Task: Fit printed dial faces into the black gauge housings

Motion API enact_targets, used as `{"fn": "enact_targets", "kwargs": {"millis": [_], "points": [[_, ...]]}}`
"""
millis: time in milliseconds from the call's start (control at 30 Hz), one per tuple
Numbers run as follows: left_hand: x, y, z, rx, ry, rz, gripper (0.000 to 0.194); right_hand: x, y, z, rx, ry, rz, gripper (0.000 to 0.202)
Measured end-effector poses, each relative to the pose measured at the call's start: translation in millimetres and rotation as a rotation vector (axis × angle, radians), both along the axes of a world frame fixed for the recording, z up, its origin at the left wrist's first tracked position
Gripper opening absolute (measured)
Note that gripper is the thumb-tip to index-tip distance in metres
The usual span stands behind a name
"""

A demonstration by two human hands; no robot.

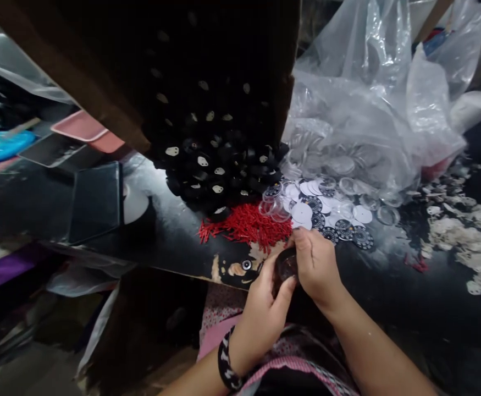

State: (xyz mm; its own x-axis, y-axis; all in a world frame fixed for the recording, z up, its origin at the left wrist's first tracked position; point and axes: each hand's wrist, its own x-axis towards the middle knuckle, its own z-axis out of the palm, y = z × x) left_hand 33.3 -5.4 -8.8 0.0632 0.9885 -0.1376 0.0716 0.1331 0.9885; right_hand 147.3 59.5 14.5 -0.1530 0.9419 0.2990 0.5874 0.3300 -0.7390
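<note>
My left hand (267, 300) is wrapped round a dark, round, cup-like case (286, 266), held just above the table's front edge. My right hand (316, 264) is closed against the case's upper right side; whatever lies between its fingers is hidden. Just beyond the hands is a heap of thin red pointers (250, 223). White and black printed dial discs (312, 204) lie to its right, mixed with clear round covers (347, 185). Behind the red heap, black round cases with pale metal tabs (219, 171) spill from a tilted cardboard box (116, 118).
A large clear plastic bag (355, 110) with more covers stands behind the discs. Pale flat pieces (466, 236) are scattered at right. At left are a dark flat tray (95, 203), a pink tray (79, 125) and a blue item (3, 144). A small ringed part (246, 264) sits near the front edge.
</note>
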Motion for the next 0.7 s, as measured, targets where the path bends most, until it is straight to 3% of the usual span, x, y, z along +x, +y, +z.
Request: {"fn": "enact_targets", "kwargs": {"millis": [133,233,333,433,533,600,700], "points": [[-12.5,-3.3,6.6,0.014,0.085,-0.004,0.043,-3.8,-0.6,4.0,-0.034,0.058,0.057,0.046],[-55.3,-29.3,-2.8,-0.130,0.121,0.002,0.038,2.6,-4.6,4.6,-0.178,0.094,0.247,0.038],[-115.1,-68.6,-23.2,-0.234,0.256,0.225,0.043,12.8,-8.5,2.9,-0.285,0.115,0.249,0.026],[-154.6,-83.4,-30.6,-0.096,0.626,0.425,0.045,10.7,-12.4,3.7,-0.324,0.097,0.265,0.022],[-152.4,-47.1,-17.0,0.150,0.791,0.408,0.047,-3.4,-17.5,8.3,-0.337,0.060,0.439,0.019],[-139.7,-0.8,-3.7,0.222,0.765,0.313,0.045,-10.5,-21.9,10.8,-0.335,0.030,0.493,0.018],[-128.7,68.9,7.8,0.273,0.738,0.270,0.047,-7.6,-28.7,11.8,-0.328,-0.040,0.463,0.018]]}}
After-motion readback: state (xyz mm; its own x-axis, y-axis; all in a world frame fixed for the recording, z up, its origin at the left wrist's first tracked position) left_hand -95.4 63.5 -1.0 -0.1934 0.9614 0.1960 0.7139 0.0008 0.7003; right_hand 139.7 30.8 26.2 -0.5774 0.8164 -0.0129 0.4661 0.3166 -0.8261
